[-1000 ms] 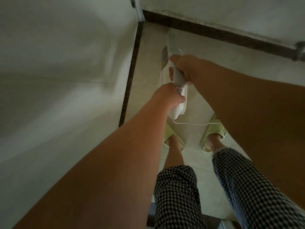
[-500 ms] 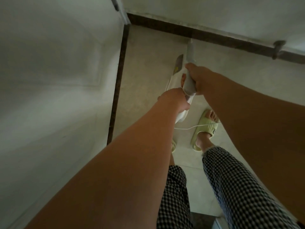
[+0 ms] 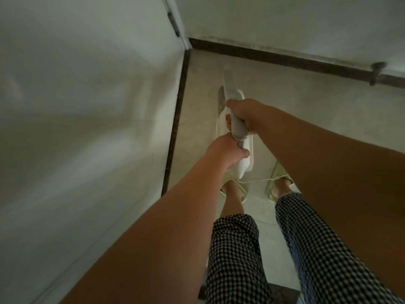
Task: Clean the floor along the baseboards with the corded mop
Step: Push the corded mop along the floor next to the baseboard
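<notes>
Hands: I'm gripping the corded mop (image 3: 235,128) with both, right hand (image 3: 245,114) curled round its grey handle, left hand (image 3: 226,152) clutching lower.
Mop: standing near the left baseboard (image 3: 175,119), cord (image 3: 260,180) trailing over my slippers (image 3: 279,183).

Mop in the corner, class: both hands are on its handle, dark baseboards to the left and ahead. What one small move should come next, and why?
Probably push the mop forward along the left baseboard toward the corner. The left hand and right hand both grip the handle, and bare floor lies between the mop and the far baseboard. Mind the cord by the slippers.
</notes>
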Motion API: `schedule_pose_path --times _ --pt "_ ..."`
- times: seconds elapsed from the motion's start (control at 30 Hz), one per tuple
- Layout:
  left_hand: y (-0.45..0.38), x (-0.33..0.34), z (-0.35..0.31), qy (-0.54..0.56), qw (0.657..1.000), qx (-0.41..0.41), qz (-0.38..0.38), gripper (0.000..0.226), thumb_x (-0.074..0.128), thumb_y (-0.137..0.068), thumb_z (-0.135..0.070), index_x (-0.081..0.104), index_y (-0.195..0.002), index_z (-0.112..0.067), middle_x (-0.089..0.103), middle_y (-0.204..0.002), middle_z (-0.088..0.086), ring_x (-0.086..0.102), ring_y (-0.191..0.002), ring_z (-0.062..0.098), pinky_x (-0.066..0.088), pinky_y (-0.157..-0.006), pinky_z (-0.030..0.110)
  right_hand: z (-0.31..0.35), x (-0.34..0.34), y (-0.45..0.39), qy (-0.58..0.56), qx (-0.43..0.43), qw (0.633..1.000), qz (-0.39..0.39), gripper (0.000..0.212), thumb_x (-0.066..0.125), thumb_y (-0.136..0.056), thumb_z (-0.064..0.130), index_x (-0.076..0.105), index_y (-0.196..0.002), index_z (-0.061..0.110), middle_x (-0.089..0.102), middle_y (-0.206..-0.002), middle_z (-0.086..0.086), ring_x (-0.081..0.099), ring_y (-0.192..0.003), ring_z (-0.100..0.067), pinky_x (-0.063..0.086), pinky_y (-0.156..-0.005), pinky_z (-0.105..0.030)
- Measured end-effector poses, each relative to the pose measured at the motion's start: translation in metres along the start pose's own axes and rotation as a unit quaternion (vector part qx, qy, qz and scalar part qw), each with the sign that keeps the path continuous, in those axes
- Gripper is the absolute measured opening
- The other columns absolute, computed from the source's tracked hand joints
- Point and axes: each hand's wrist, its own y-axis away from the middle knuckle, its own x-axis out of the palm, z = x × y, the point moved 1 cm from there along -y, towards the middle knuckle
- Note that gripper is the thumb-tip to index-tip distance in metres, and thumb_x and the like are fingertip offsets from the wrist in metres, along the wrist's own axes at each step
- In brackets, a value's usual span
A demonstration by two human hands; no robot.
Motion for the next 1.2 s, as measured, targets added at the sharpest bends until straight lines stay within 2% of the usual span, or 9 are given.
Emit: schedule_pose_path --times 0.27,0.43,0.57,0.73,0.87,1.07,1.2 --pt "0.018 -0.030 0.005 0.067 0.996 -0.017 -0.056 0.046 0.069 -0.085 -0.034 0.055 -0.124 -0.013 0.064 -0.115 0.005 0.062 -0.106 0.025 0.051 -0.092 0.039 0.031 0.035 0.030 0.044 -0.035 0.998 0.000 0.025 0.061 -0.093 0.031 0.053 -0.100 0.008 0.055 -0.064 -0.004 0.051 -0.048 -0.013 0.048 -0.040 -0.019" --pt "0.012 -0.045 0.007 0.075 0.994 -0.008 -0.077 0.045 0.068 -0.086 -0.033 0.055 -0.124 -0.012 0.062 -0.112 0.003 0.061 -0.104 0.024 0.051 -0.089 0.035 0.050 0.048 0.034 0.069 -0.022 0.997 -0.005 0.027 0.063 -0.091 0.033 0.054 -0.100 0.008 0.056 -0.065 -0.002 0.051 -0.049 -0.011 0.048 -0.038 -0.020" --pt "0.005 -0.053 0.014 0.090 0.992 -0.008 -0.091 0.045 0.067 -0.087 -0.034 0.055 -0.124 -0.013 0.056 -0.101 -0.003 0.059 -0.096 0.020 0.046 -0.080 0.030 0.060 0.061 0.031 0.081 -0.024 0.996 -0.005 0.029 0.064 -0.090 0.034 0.056 -0.102 0.009 0.057 -0.065 -0.002 0.052 -0.048 -0.012 0.047 -0.038 -0.019" --pt "0.000 -0.068 0.019 0.037 0.993 0.011 -0.116 0.046 0.066 -0.086 -0.036 0.054 -0.124 -0.012 0.055 -0.098 -0.003 0.056 -0.090 0.018 0.043 -0.075 0.029 0.069 0.071 0.027 0.071 -0.030 0.997 0.000 0.033 0.065 -0.089 0.038 0.059 -0.103 0.009 0.059 -0.065 0.000 0.053 -0.048 -0.011 0.049 -0.046 -0.020" --pt "-0.003 -0.080 0.023 0.000 0.992 0.020 -0.124 0.043 0.065 -0.086 -0.036 0.052 -0.120 -0.014 0.054 -0.093 -0.005 0.054 -0.084 0.017 0.040 -0.071 0.028 0.075 0.075 0.029 0.056 -0.053 0.997 0.024 0.025 0.058 -0.095 0.033 0.053 -0.086 0.010 0.054 -0.064 -0.001 0.049 -0.051 -0.011 0.047 -0.044 -0.017" --pt "-0.006 -0.080 0.030 -0.044 0.991 0.015 -0.123 0.035 0.065 -0.084 -0.037 0.052 -0.109 -0.016 0.057 -0.093 -0.003 0.057 -0.084 0.020 0.042 -0.071 0.030 0.068 0.078 0.023 0.021 -0.040 0.998 0.031 0.027 0.058 -0.094 0.033 0.052 -0.083 0.010 0.053 -0.060 -0.002 0.049 -0.050 -0.012 0.047 -0.049 -0.023" --pt "-0.007 -0.080 0.031 -0.047 0.992 0.017 -0.115 0.037 0.065 -0.084 -0.037 0.054 -0.112 -0.016 0.057 -0.095 -0.002 0.056 -0.085 0.019 0.043 -0.073 0.030 0.064 0.077 0.023 0.001 -0.043 0.999 0.029 0.025 0.057 -0.095 0.032 0.051 -0.085 0.009 0.052 -0.061 -0.002 0.049 -0.051 -0.012 0.047 -0.051 -0.024"
